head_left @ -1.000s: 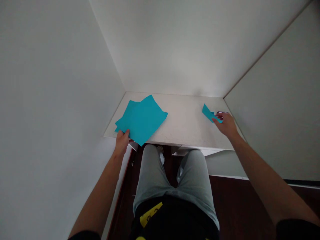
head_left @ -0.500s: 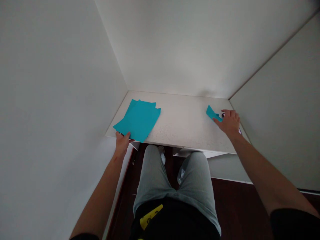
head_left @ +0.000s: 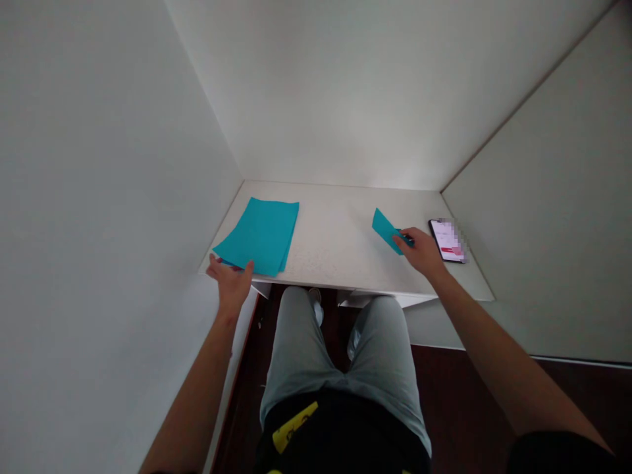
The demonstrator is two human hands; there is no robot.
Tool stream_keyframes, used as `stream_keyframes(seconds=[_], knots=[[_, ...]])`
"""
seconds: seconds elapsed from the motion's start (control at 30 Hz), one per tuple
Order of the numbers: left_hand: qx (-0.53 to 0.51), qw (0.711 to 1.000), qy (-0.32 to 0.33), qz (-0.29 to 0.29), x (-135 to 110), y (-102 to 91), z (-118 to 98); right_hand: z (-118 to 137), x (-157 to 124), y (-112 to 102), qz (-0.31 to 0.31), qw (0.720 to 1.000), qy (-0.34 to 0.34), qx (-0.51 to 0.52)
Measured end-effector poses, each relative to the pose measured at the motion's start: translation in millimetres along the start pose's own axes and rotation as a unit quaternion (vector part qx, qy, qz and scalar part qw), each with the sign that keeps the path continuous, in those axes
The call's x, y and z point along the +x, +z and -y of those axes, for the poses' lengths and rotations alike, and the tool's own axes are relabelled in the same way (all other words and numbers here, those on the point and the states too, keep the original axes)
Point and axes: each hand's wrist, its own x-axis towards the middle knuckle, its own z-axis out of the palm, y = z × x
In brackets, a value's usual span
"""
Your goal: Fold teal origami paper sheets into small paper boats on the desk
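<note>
Over to the left went the right hand (head_left: 422,253), pinching a small teal paper slip (head_left: 385,230) across the worktop (head_left: 336,227), a smartphone (head_left: 447,240) now showing just beyond it! And the left hand (head_left: 230,283) was spread wide, fingertips at the near edge of the teal paper stack (head_left: 257,237) ahead of it.

Got a wide gap of bare surface (head_left: 336,224) right of the teal paper stack (head_left: 257,236), then the small teal paper piece (head_left: 384,230) and a phone (head_left: 447,240) sit in the way further right, and a white wall (head_left: 148,197) hems in the stack's left.
</note>
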Motion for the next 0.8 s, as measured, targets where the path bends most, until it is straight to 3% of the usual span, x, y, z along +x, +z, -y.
stream_keyframes(seconds=[0.07, 0.13, 0.2, 0.27, 0.37, 0.43, 0.5, 0.6, 0.8], knots=[[0.076, 0.996, 0.039, -0.039, -9, -1.2, -13, 11, -12, 4, -0.008, 0.997, 0.009, 0.078], [0.065, 0.994, 0.088, -0.015, -23, 16.1, -40, 21, -22, 11, -0.027, 0.991, 0.012, 0.127], [-0.017, 0.985, 0.136, 0.101, -42, 53.2, -77, 32, -29, 21, -0.023, 0.991, -0.007, 0.134], [-0.092, 0.955, 0.166, 0.228, -64, 102.3, -111, 43, -35, 33, 0.002, 0.992, -0.031, 0.119], [-0.142, 0.928, 0.11, 0.326, -91, 169.5, -142, 60, -46, 47, 0.037, 0.991, -0.086, 0.091], [-0.167, 0.918, 0.05, 0.356, -98, 196.5, -147, 69, -52, 52, 0.072, 0.986, -0.129, 0.076], [-0.168, 0.919, 0.019, 0.356, -97, 207.6, -144, 75, -56, 53, 0.101, 0.98, -0.161, 0.052], [-0.186, 0.916, 0.032, 0.356, -88, 206.0, -132, 78, -59, 50, 0.109, 0.979, -0.171, 0.008], [-0.23, 0.888, 0.018, 0.397, -76, 199.1, -121, 68, -59, 51, 0.116, 0.985, -0.126, 0.022]])
